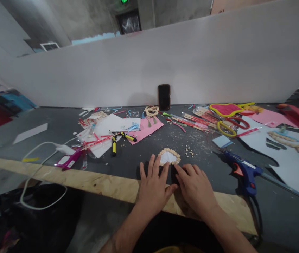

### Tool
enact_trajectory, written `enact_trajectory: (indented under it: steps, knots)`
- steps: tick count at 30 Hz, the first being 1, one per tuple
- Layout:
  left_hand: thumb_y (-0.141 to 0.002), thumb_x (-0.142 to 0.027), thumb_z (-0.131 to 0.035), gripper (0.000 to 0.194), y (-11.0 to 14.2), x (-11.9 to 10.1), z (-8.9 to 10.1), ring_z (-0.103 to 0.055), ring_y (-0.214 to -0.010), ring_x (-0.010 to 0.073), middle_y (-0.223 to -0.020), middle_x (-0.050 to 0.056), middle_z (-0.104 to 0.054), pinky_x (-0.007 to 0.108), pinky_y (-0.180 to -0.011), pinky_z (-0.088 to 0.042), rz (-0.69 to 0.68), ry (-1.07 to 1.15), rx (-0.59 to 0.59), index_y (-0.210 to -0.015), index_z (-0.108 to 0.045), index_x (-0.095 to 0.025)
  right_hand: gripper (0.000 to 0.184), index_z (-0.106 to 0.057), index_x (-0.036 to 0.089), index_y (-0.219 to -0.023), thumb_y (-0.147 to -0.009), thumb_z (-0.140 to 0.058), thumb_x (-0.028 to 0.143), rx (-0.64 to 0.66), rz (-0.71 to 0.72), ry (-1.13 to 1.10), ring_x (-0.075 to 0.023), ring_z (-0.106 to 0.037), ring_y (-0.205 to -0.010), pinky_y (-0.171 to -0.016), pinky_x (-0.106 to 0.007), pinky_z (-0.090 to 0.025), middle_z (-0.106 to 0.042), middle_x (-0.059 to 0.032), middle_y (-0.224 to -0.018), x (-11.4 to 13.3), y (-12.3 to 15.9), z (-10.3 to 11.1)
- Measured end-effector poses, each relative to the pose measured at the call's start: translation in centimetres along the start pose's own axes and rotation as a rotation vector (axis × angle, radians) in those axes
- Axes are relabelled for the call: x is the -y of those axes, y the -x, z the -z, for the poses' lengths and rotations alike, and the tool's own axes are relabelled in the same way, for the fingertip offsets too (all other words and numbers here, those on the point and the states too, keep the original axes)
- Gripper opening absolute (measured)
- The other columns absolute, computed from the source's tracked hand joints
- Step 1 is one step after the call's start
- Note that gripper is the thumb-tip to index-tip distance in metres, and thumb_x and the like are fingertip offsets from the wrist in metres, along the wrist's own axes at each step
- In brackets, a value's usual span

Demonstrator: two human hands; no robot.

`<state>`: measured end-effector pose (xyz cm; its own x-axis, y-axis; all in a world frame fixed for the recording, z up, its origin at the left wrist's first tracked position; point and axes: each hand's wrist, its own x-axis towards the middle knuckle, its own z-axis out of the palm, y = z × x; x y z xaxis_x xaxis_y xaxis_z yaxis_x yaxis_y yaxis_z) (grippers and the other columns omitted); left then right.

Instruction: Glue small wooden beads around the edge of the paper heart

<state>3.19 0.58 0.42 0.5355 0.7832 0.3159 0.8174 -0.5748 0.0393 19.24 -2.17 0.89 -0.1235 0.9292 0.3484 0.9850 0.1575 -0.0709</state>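
On the dark tabletop just ahead of me lies a small white paper shape edged with a beige, beaded-looking border. My left hand rests flat with its fingers spread, the index fingertip at the near edge of this piece. From the other side, my right hand reaches its index fingertip to the lower right of the border; its fingers are extended, and nothing shows in its grasp. The near rim is partly covered by my fingertips. Several loose pale bits are scattered right of the piece.
A blue glue gun lies at right, its cord hanging over the edge. Yellow-black pliers, a magenta tool and papers lie left. A phone leans against the white partition; wrapped sticks and yellow-handled scissors lie right.
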Motion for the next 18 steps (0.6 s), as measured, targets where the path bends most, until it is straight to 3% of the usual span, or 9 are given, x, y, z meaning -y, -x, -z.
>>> enact_trajectory:
  steps: [11,18]
  knots:
    - [-0.087,-0.061,-0.039,0.063,-0.10,0.04,-0.05,-0.016,-0.139,0.0358,-0.149,0.016,-0.028,0.065,-0.103,-0.019,0.029,-0.008,0.051,-0.137,-0.042,-0.023,0.032,-0.057,0.027,-0.121,-0.091,-0.047,0.026,0.105,-0.038,0.019,-0.0206,-0.050,-0.087,-0.070,-0.033,-0.034,-0.062,-0.0059,-0.097,0.20,-0.25,0.05]
    - [-0.087,-0.064,-0.033,0.063,-0.37,0.04,0.05,-0.016,-0.139,0.0334,-0.149,0.014,-0.028,0.066,-0.104,-0.017,0.030,-0.012,0.047,-0.137,-0.041,-0.025,0.033,-0.056,0.022,-0.122,-0.092,-0.043,0.024,0.100,-0.027,-0.041,-0.0214,-0.051,-0.089,-0.076,-0.034,-0.038,-0.062,-0.0079,-0.102,-0.43,0.17,-0.27]
